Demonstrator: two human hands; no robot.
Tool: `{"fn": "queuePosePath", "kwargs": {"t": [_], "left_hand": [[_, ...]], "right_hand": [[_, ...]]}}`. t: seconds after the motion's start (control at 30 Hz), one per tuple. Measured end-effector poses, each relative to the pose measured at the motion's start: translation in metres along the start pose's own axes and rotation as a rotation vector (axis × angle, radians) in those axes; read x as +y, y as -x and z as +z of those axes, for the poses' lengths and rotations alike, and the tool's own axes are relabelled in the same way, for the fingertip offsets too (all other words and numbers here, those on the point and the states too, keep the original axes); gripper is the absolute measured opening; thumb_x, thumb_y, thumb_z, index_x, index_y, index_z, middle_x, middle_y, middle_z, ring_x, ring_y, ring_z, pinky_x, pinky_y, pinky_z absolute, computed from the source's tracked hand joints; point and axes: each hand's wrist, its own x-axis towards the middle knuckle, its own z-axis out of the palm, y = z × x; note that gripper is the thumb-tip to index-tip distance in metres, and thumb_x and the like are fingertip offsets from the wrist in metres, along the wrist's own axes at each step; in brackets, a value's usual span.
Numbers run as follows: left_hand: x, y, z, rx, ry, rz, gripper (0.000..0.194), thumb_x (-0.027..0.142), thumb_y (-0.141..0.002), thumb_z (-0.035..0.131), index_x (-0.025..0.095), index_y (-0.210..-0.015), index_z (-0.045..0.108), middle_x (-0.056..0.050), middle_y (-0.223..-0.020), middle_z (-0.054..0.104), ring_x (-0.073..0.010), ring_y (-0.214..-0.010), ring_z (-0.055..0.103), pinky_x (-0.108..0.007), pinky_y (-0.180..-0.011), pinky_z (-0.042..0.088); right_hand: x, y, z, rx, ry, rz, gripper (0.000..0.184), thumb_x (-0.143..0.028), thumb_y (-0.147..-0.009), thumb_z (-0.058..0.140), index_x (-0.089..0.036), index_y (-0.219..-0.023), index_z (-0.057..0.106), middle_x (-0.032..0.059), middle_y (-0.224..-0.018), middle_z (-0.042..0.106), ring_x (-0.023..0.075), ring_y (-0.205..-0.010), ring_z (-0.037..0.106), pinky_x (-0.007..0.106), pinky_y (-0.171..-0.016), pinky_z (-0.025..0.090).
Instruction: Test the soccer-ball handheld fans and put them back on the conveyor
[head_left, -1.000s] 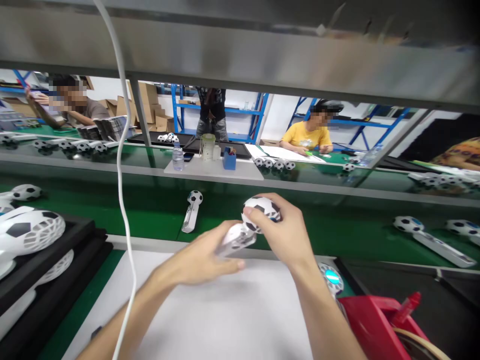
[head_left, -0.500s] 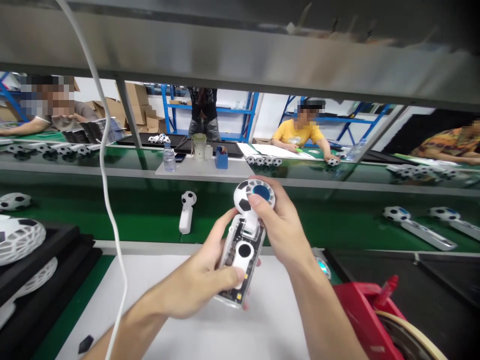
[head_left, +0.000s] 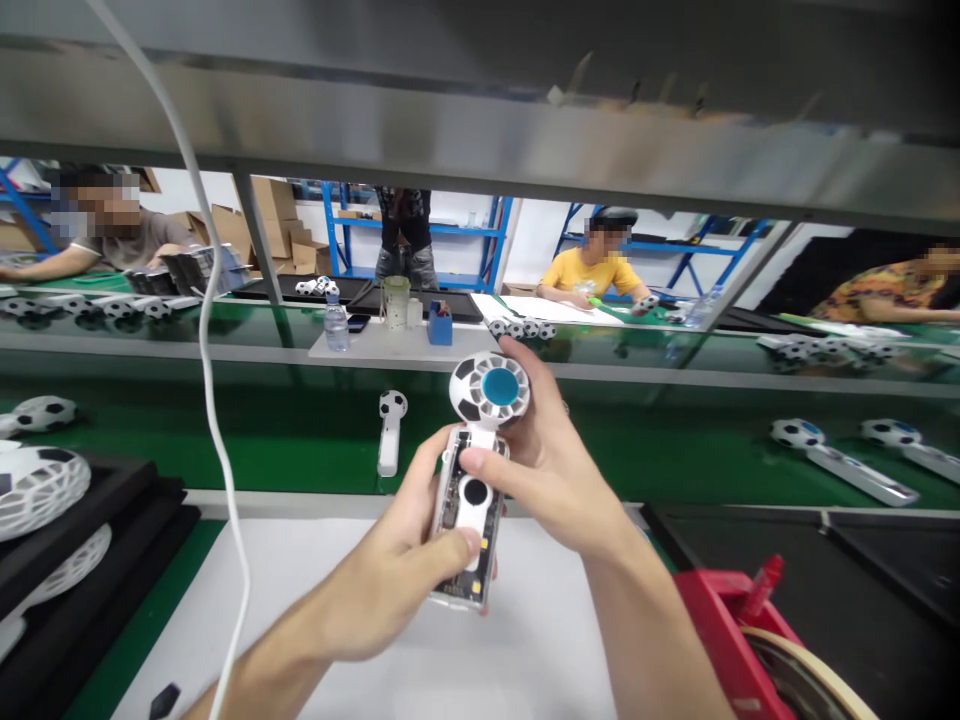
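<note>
You hold a small fan (head_left: 472, 480) upright between both hands, above the white counter (head_left: 480, 640). Your left hand (head_left: 409, 570) wraps the clear handle from the left and below, its fingers (head_left: 420, 480) closed behind it and its thumb pressed on the white front strip just under the round black button. Your right hand (head_left: 551, 470) comes in from the right: its thumb (head_left: 487, 462) lies across the top of the handle, just under the head, and its fingers curl behind the football-patterned head, so both hands are clamped on the fan. The head's teal centre faces you, above your right thumb. Beyond your fingers runs a green belt (head_left: 300, 430), with another fan (head_left: 390, 440) lying on it just left of your left fingers and two more (head_left: 840, 460) well off to the right. A white cable (head_left: 210, 400) hangs down left of your left arm. Near your right forearm sits a red tape dispenser (head_left: 735, 640). Far left of your hands, black trays (head_left: 82, 540) carry white mesh fan parts (head_left: 37, 485). Across the belt, other people sit at work, well apart from your hands.
</note>
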Motion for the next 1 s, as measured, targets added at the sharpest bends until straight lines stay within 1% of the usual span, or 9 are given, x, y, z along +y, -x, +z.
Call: {"fn": "queuePosePath", "kwargs": {"t": [0.1, 0.17, 0.3, 0.5, 0.6, 0.7, 0.77, 0.87, 1.0], "left_hand": [[0.000, 0.001, -0.002, -0.003, -0.016, -0.002, 0.070, 0.030, -0.095, 0.060, 0.046, -0.149, 0.021, -0.002, -0.105, 0.052, -0.0143, -0.082, 0.057, -0.028, -0.072, 0.052], [0.001, 0.001, -0.002, -0.024, 0.002, -0.012, 0.073, 0.030, -0.094, 0.061, 0.046, -0.150, 0.017, -0.003, -0.103, 0.053, -0.0161, -0.083, 0.059, -0.030, -0.072, 0.052], [0.001, 0.003, -0.003, -0.040, 0.009, 0.001, 0.074, 0.029, -0.093, 0.062, 0.043, -0.151, 0.018, -0.003, -0.102, 0.054, -0.0168, -0.082, 0.060, -0.030, -0.070, 0.051], [0.006, 0.005, 0.000, -0.008, -0.046, -0.011, 0.075, 0.032, -0.095, 0.060, 0.042, -0.153, 0.014, -0.003, -0.102, 0.056, -0.0141, -0.079, 0.058, -0.029, -0.070, 0.048], [0.011, 0.007, 0.001, -0.056, -0.016, -0.052, 0.084, 0.033, -0.093, 0.064, 0.040, -0.153, 0.006, -0.004, -0.098, 0.060, -0.0161, -0.082, 0.061, -0.031, -0.073, 0.050], [0.013, 0.009, 0.001, -0.099, 0.056, -0.045, 0.091, 0.028, -0.088, 0.071, 0.040, -0.152, 0.008, -0.004, -0.100, 0.060, -0.0171, -0.085, 0.063, -0.028, -0.070, 0.051], [0.012, 0.010, 0.001, -0.101, 0.083, -0.028, 0.091, 0.024, -0.087, 0.072, 0.041, -0.152, 0.011, -0.003, -0.099, 0.060, -0.0155, -0.083, 0.063, -0.025, -0.068, 0.050], [0.011, 0.009, 0.001, -0.093, 0.064, -0.040, 0.089, 0.025, -0.088, 0.071, 0.042, -0.152, 0.011, -0.004, -0.101, 0.061, -0.0152, -0.082, 0.064, -0.027, -0.070, 0.052], [0.010, 0.005, 0.001, -0.046, 0.057, -0.032, 0.080, 0.028, -0.092, 0.066, 0.039, -0.151, 0.013, -0.003, -0.096, 0.061, -0.0152, -0.078, 0.066, -0.029, -0.070, 0.054]], "right_hand": [[-0.002, 0.002, -0.005, -0.092, -0.085, -0.006, 0.085, -0.024, -0.086, 0.073, -0.042, -0.151, 0.022, 0.0016, -0.123, 0.061, 0.0218, -0.103, 0.066, 0.037, -0.089, 0.059], [-0.002, 0.003, -0.008, -0.119, -0.098, -0.037, 0.091, -0.022, -0.083, 0.076, -0.044, -0.152, 0.021, 0.0008, -0.125, 0.061, 0.0221, -0.103, 0.067, 0.039, -0.093, 0.057], [-0.003, 0.005, -0.012, -0.131, -0.088, -0.049, 0.101, -0.018, -0.077, 0.082, -0.041, -0.154, 0.020, 0.0019, -0.135, 0.057, 0.0209, -0.103, 0.068, 0.041, -0.104, 0.051], [-0.003, 0.005, -0.009, -0.119, -0.090, -0.065, 0.099, -0.016, -0.077, 0.081, -0.039, -0.153, 0.023, 0.0017, -0.136, 0.055, 0.0195, -0.108, 0.065, 0.035, -0.103, 0.051], [-0.003, 0.004, -0.007, -0.102, -0.105, -0.082, 0.097, -0.016, -0.076, 0.082, -0.038, -0.152, 0.027, 0.0014, -0.133, 0.057, 0.0196, -0.108, 0.065, 0.034, -0.102, 0.052], [-0.004, 0.003, -0.005, -0.095, -0.120, -0.090, 0.094, -0.018, -0.077, 0.081, -0.038, -0.151, 0.028, 0.0009, -0.129, 0.059, 0.0199, -0.109, 0.064, 0.033, -0.101, 0.052], [-0.004, 0.004, -0.005, -0.077, -0.111, -0.084, 0.090, -0.018, -0.079, 0.079, -0.040, -0.151, 0.029, 0.0006, -0.127, 0.060, 0.0197, -0.105, 0.065, 0.033, -0.097, 0.054], [-0.002, 0.003, -0.003, -0.053, -0.103, -0.067, 0.087, -0.020, -0.080, 0.077, -0.040, -0.150, 0.030, 0.0020, -0.124, 0.061, 0.0215, -0.099, 0.067, 0.036, -0.090, 0.058], [0.000, 0.002, -0.001, -0.008, -0.088, -0.058, 0.083, -0.025, -0.082, 0.076, -0.039, -0.150, 0.031, 0.0029, -0.125, 0.061, 0.0229, -0.099, 0.067, 0.038, -0.089, 0.058]]}}
